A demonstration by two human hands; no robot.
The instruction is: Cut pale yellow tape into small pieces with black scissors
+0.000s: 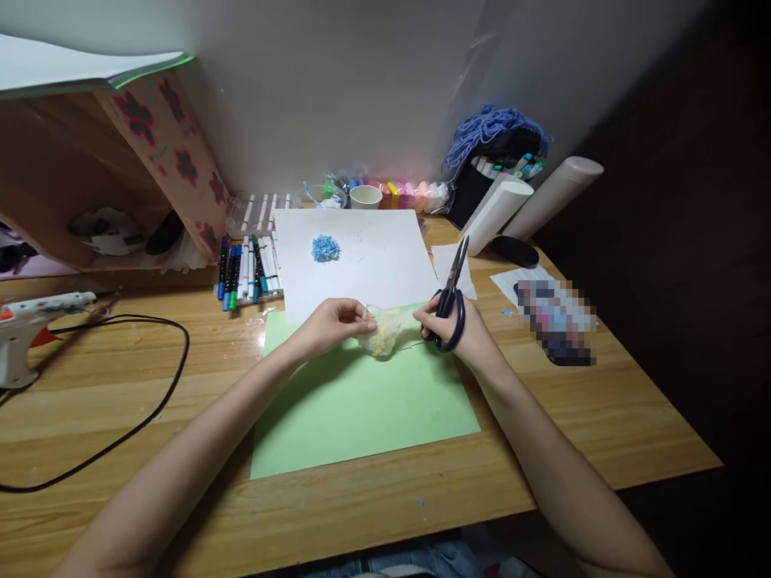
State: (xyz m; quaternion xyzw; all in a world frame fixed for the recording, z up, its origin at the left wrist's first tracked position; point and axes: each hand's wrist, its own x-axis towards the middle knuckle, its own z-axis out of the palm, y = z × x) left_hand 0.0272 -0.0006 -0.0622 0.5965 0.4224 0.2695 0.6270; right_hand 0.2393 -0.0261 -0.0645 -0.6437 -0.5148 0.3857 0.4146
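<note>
My left hand (338, 325) pinches the upper left edge of a small clear plastic bag (383, 331) with pale yellow bits inside. The bag is over the top part of a green sheet of paper (367, 409). My right hand (458, 325) is closed around black-handled scissors (450, 301), their blades pointing up and away. The thumb and fingertips of that hand come close to the bag's right side; whether they pinch it, I cannot make out. Beyond the bag, a clump of blue shreds (326, 248) lies on a white sheet (373, 273).
Several markers (250, 269) lie left of the white sheet. A hot glue gun (36, 325) with a black cord (181, 353) is at the far left. A paper cup (365, 197), a black pen holder (467, 193) and a white bottle (497, 213) stand behind. A pixelated item (557, 321) lies right.
</note>
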